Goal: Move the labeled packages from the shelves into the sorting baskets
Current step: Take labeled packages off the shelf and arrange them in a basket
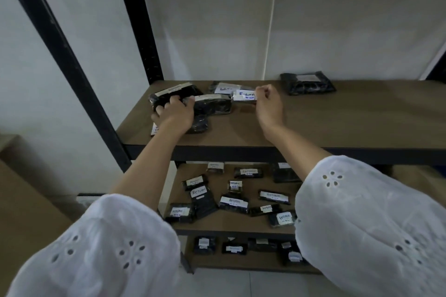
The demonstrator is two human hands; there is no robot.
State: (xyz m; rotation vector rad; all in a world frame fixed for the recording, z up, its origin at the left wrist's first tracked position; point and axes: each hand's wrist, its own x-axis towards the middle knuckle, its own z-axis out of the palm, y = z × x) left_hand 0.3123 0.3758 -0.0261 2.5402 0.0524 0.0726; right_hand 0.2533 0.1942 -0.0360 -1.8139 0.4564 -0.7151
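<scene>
A black metal rack (72, 55) with brown wooden shelves is seen against a white wall. In the near foreground two white eyelet sleeves (96, 248) are seen, with bare forearms reaching to the top shelf (350, 123). A brown cardboard box (24, 200) is seen at the left, beside the rack. On the middle shelf (229, 223) about a dozen small black packages are spread out, and the word "RETURN" can be read on several of their white labels, most clearly on one near the left (199, 191); the smaller writing under it cannot be read. On the bottom shelf (241, 261) a few more black packages are laid, and their labels are too small to read. On the top shelf a lone black package (307, 83) with a greyish label is set far right, well apart from a cluster at the far left. In that cluster a black package with a pale strip (169, 94) is gripped by the left hand (173, 113), whose fingers are curled over it. Just right of it another black package (212, 103) lies flat, and a smaller one (199, 124) lies nearer. Behind these a package (224, 88) bears a label whose writing is cut off. A package marked "Return" in blue (243, 96) is pinched at its right end by the right hand (268, 101), thumb and fingertips closed on it.
</scene>
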